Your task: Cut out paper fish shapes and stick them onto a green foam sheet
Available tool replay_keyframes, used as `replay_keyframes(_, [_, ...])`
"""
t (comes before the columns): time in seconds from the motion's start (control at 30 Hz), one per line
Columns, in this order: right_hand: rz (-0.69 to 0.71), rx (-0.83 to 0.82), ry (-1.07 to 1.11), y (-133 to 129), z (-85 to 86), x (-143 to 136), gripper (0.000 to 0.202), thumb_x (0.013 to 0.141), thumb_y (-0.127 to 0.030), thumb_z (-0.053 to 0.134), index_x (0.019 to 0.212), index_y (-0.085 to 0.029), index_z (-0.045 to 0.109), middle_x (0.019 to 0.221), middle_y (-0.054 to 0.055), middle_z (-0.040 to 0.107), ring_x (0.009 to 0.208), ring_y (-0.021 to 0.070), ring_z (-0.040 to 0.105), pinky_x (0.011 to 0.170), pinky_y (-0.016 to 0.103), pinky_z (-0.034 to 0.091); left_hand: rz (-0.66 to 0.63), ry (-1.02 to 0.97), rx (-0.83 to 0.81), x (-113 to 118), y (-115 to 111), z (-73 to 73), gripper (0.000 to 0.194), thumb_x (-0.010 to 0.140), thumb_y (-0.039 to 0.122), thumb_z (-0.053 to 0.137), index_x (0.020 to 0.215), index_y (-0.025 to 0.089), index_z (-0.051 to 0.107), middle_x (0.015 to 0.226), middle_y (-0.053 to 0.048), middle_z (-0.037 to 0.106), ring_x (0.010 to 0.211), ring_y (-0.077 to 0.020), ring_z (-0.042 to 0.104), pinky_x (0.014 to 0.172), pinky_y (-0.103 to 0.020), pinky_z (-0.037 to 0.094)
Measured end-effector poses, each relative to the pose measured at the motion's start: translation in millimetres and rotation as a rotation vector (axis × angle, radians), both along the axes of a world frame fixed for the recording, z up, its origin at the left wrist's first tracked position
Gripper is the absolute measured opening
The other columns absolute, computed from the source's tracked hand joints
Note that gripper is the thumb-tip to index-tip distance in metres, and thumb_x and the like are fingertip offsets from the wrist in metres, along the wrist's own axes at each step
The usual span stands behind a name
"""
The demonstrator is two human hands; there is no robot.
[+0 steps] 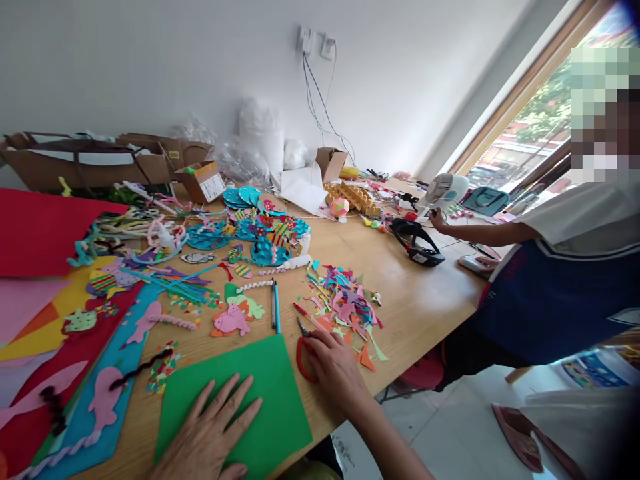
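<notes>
The left hand (213,427) lies palm down, fingers spread, flat on a green sheet (273,383) at the table's near edge. Just right of the sheet, the right hand (336,370) rests over red-handled scissors (300,359), its fingers close together and curved; whether they grip cannot be told. The scissors' blades point away from the person.

Beyond the fingertips, a red pencil (309,315) lies beside a heap of paper scraps (350,300). Two pens (276,307) lie side by side beyond the sheet, with a pink fish (233,320) to their left. Farther left are colored sheets, a red one (45,233) among them. Farther back on the wooden table (425,300) are blue discs (203,237) and boxes (200,181) near the wall. At right, another person (555,267) reaches an arm toward a white fan (446,189), behind a black headset (417,241).
</notes>
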State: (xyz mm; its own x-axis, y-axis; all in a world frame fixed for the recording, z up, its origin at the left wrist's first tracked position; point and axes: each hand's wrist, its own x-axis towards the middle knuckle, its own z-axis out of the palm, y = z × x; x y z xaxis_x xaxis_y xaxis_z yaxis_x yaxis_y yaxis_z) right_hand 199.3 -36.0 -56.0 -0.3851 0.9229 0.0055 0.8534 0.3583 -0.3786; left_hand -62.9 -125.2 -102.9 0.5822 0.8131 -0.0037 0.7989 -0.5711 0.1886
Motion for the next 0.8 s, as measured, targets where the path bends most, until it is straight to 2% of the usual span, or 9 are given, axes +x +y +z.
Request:
replay_keyframes(0.2, [-0.041, 0.022, -0.08, 19, 5.1, -4, 0.025, 0.093, -0.015, 0.045, 0.101, -0.017, 0.069, 0.114, 0.011, 0.065, 0.105, 0.0253, 0.056, 0.089, 0.035, 0.043, 0.033, 0.019, -0.122, 16, 8, 6.9, 0.081, 0.074, 0.034, 0.072, 0.143, 0.04, 0.031, 0.152, -0.007, 0.029, 0.136, -0.0362, 0.033, 0.106, -0.06, 0.031])
replay_keyframes(0.3, [0.006, 0.004, -0.082, 25, 12.0, -16, 0.024, 0.092, -0.013, 0.045, 0.102, -0.016, 0.067, 0.109, 0.01, 0.066, 0.101, 0.0216, 0.059, 0.086, 0.03, 0.044, 0.047, 0.018, -0.198, 23, 9, 13.4, 0.081, 0.073, 0.03, 0.073, 0.143, 0.037, 0.033, 0.153, -0.009, 0.026, 0.137, -0.0374, 0.029, 0.106, -0.064, 0.029])
replay_keyframes(0.4, [0.049, -0.007, -0.121, 36, 17.5, -37, 0.022, 0.091, -0.015, 0.049, 0.107, -0.018, 0.064, 0.112, 0.009, 0.065, 0.102, 0.0198, 0.06, 0.083, 0.027, 0.045, 0.05, -0.006, -0.238, 28, 11, 17.2, 0.081, 0.073, 0.027, 0.074, 0.143, 0.035, 0.033, 0.153, -0.01, 0.025, 0.138, -0.0381, 0.026, 0.106, -0.067, 0.025])
replay_keyframes(0.5, [0.06, -0.018, -0.17, 50, 18.1, -59, 0.018, 0.089, -0.019, 0.052, 0.102, -0.017, 0.064, 0.104, 0.011, 0.067, 0.095, 0.0224, 0.064, 0.078, 0.03, 0.045, 0.05, -0.023, -0.26, 32, 13, 20.1, 0.083, 0.073, 0.027, 0.074, 0.144, 0.034, 0.032, 0.154, -0.01, 0.024, 0.139, -0.0371, 0.023, 0.107, -0.068, 0.022])
replay_keyframes(0.6, [0.038, -0.025, -0.227, 63, 15.3, -76, 0.02, 0.091, -0.018, 0.047, 0.104, -0.015, 0.062, 0.1, 0.014, 0.067, 0.091, 0.0248, 0.065, 0.074, 0.031, 0.045, 0.071, -0.055, -0.268, 36, 16, 24.3, 0.081, 0.074, 0.027, 0.074, 0.143, 0.035, 0.032, 0.154, -0.009, 0.025, 0.14, -0.0352, 0.023, 0.108, -0.066, 0.021])
replay_keyframes(0.8, [-0.014, -0.048, -0.302, 80, 10.8, -89, 0.033, 0.091, -0.008, 0.034, 0.114, -0.014, 0.056, 0.102, 0.018, 0.067, 0.091, 0.0288, 0.067, 0.071, 0.035, 0.046, 0.121, -0.091, -0.321, 40, 21, 35.5, 0.077, 0.074, 0.027, 0.074, 0.142, 0.032, 0.037, 0.154, -0.01, 0.026, 0.14, -0.0352, 0.022, 0.111, -0.064, 0.018])
